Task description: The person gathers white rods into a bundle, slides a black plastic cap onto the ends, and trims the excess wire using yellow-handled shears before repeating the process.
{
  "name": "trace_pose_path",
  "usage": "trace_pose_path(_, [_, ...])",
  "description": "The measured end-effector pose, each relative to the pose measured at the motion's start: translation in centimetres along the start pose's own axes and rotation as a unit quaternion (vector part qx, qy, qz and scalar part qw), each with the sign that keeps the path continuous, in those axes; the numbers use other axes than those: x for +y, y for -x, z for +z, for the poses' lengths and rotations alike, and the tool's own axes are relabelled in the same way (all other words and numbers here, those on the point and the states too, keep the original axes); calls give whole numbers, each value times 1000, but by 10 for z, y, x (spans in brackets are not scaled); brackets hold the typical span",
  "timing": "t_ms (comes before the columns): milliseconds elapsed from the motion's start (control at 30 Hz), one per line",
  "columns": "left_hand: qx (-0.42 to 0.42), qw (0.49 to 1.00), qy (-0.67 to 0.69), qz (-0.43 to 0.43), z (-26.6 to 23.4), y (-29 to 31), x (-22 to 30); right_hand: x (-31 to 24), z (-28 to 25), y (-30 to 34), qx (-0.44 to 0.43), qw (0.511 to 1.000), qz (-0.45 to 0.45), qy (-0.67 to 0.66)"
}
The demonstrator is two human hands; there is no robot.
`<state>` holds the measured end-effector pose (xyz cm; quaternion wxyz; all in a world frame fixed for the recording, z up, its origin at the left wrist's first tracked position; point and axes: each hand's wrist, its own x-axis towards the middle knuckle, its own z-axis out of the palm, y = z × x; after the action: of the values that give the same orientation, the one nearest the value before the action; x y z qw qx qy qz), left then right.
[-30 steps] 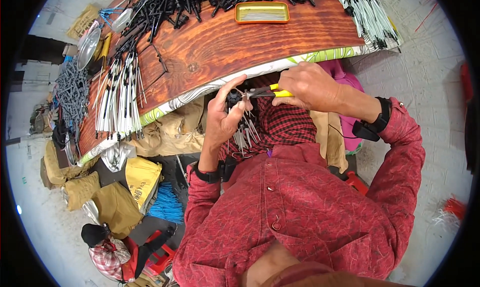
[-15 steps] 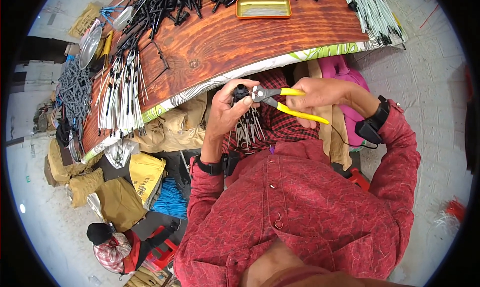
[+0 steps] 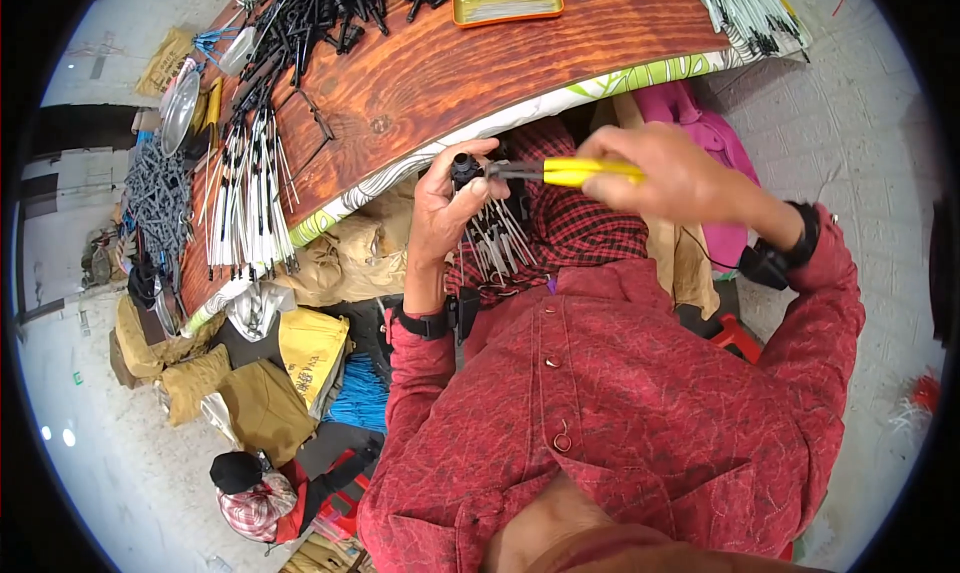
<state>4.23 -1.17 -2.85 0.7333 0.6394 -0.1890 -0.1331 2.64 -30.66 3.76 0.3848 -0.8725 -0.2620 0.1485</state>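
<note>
My left hand (image 3: 437,218) is closed around the black top of what looks like an umbrella frame (image 3: 465,167), just off the table's near edge. Thin metal ribs (image 3: 497,243) hang below that hand over my lap. Yellow-handled pliers (image 3: 570,171) are gripped in my right hand (image 3: 668,173), their handles lined up one behind the other. The grey jaws reach the side of the black top beside my left thumb. What sits between the jaws is too small to make out.
On the wooden table (image 3: 430,93) lie a pile of black parts (image 3: 340,13), bundles of white ribs (image 3: 250,203) and an orange-rimmed tray (image 3: 508,18) of thin wires. Sacks (image 3: 265,403) and a blue bundle (image 3: 358,398) are at lower left, near another person (image 3: 255,498).
My right hand has turned the pliers so their handles, spread apart before, now look stacked and level. My left hand keeps its hold on the frame, shifted slightly left.
</note>
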Motion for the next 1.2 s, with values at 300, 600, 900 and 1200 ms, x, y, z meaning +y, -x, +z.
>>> trace_pose_path(300, [7, 1000, 23, 1, -10, 10, 2, 14, 11, -17, -222, 869, 202, -393])
trace_pose_path(600, [39, 999, 6, 7, -5, 3, -4, 7, 19, -5, 194, 950, -183, 161])
trace_pose_path(900, [13, 999, 39, 2, -8, 11, 2, 20, 6, -21, -284, 815, 230, -449])
trace_pose_path(1200, [30, 999, 20, -4, -9, 4, -2, -2, 11, -10, 207, 932, -220, 202])
